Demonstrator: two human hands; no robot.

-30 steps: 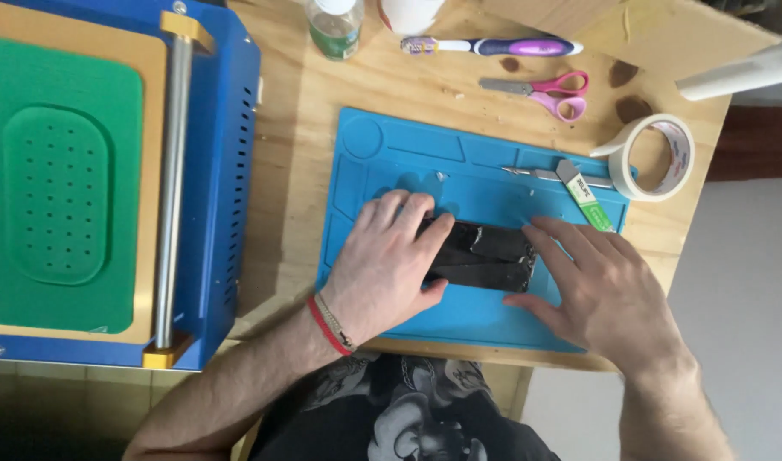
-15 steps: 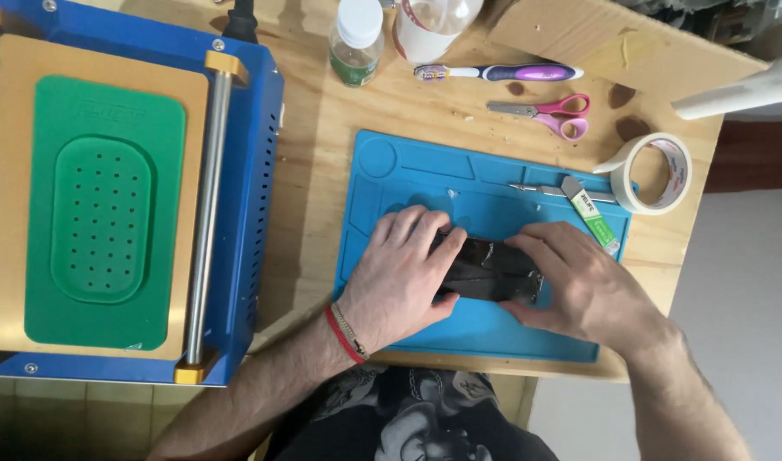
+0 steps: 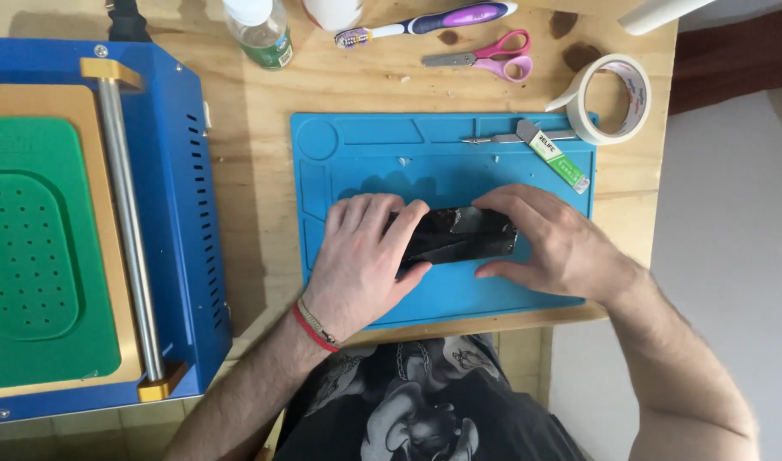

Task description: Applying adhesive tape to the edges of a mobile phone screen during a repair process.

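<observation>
A black, glossy phone (image 3: 459, 236) lies lengthwise on the blue work mat (image 3: 365, 154) in the middle of the wooden table. My left hand (image 3: 361, 260) grips its left end, fingers curled over the top and thumb under the near edge. My right hand (image 3: 553, 239) holds the right end between fingers and thumb. A red cord bracelet sits on my left wrist. Most of the phone's ends are hidden under my fingers.
A blue machine (image 3: 177, 213) with a green pad (image 3: 41, 256) and metal roller bar fills the left. Behind the mat lie pink scissors (image 3: 493, 60), a purple toothbrush (image 3: 433, 21), a bottle (image 3: 258, 30), a tape roll (image 3: 613, 98), and a green tube (image 3: 557, 160) beside a metal tool.
The view has moved closer. Both hands have shifted from resting flat over the phone to gripping its two ends, and the phone's middle now shows between them.
</observation>
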